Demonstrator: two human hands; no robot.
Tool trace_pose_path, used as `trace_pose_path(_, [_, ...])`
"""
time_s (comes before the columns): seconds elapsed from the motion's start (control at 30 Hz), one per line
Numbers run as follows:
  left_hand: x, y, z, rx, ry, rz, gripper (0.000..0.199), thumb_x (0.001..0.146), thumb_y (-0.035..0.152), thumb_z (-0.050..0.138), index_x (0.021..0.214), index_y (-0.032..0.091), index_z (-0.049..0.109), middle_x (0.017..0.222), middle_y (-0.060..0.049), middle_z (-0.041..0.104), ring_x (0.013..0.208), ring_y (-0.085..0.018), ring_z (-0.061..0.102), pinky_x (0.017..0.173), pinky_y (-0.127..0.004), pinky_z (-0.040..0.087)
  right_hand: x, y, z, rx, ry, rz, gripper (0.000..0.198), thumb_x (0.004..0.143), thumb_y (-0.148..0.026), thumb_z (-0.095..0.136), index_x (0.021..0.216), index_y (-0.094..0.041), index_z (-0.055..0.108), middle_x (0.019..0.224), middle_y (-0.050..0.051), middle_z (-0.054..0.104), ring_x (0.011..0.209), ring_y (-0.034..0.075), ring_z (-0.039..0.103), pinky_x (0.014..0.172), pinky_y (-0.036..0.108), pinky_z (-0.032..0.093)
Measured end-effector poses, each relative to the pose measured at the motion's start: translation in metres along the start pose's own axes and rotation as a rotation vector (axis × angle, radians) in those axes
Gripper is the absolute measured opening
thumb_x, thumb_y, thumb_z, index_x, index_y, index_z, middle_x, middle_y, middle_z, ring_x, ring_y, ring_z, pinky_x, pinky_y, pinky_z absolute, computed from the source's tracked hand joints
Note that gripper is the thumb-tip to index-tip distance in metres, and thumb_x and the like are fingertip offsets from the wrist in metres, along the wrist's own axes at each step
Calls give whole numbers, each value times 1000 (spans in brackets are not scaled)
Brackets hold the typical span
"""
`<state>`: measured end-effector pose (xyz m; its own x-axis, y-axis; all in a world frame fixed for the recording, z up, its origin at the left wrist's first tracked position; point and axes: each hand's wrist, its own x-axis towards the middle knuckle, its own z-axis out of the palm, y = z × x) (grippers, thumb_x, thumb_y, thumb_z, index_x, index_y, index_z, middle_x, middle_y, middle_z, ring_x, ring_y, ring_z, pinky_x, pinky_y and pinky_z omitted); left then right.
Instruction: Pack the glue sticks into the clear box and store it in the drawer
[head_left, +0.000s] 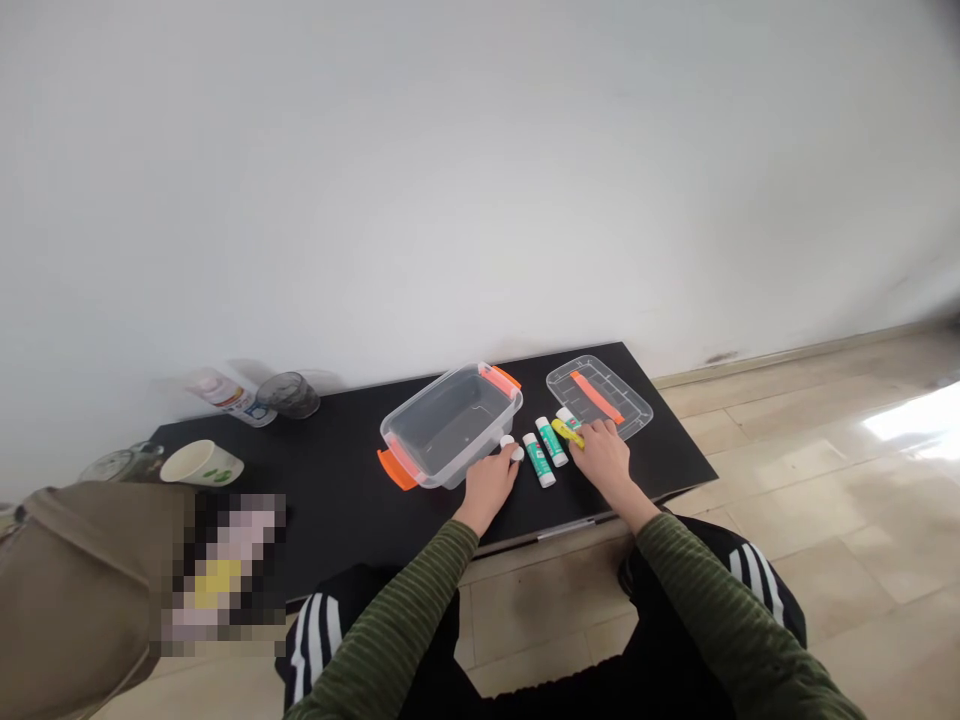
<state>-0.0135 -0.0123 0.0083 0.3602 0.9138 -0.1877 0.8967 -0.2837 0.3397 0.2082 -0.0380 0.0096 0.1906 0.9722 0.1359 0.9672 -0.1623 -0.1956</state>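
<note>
My left hand (489, 488) is closed at the near right corner of a clear plastic box (457, 474) with orange latches. Two white-capped sticks (517, 454) poke out of its fingers; their bodies are mostly hidden. To the right, my right hand (604, 458) has its fingers closed on a yellow highlighter (568, 433). Between the hands lie a glue stick (538, 461), green with white ends, and a second glue stick (551, 442) beside it. A third glue stick (565, 415) is partly covered by the highlighter and my right hand. The box stands without its lid.
A clear lid (634, 408) with an orange handle lies behind my right hand on the black table (337, 490). At the left stand a paper cup (201, 464), a dark glass (289, 396) and a spray can (232, 398). Another person's brown sleeve (82, 590) reaches in there.
</note>
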Motion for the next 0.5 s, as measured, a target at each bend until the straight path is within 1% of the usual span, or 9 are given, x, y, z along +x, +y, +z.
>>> trace_pose_path(0.17, [0,0,0,1,0,-2,33,98,34,44,128,24,55,98,-12,74,90,-28,70,80,-33,45,-1,-4,3,-56,-24,-43,23,91,-34,55,94,-18,70,98,16,66,105,31,53,73,35,46])
trace_pose_path(0.3, [-1,3,0,-30,-13,0,31,97,36,47,124,23,55,99,-12,73,91,-28,70,80,-32,44,-3,-8,4,-60,-70,-48,22,91,-32,56,98,-16,69,96,17,68,102,31,55,74,36,45])
trace_pose_path(0.4, [-2,4,0,-30,-22,-1,30,97,36,47,123,23,54,102,-12,73,94,-28,70,80,-32,45,-3,-10,5,-64,-71,-44,22,91,-31,57,103,-17,67,102,16,67,103,30,56,72,34,45])
trace_pose_path(0.5, [-2,4,2,-27,-22,3,29,97,36,47,121,23,54,105,-12,73,96,-29,70,80,-32,45,-4,-12,6,-42,-34,-85,21,93,-32,55,106,-20,66,108,14,66,106,27,55,70,31,45])
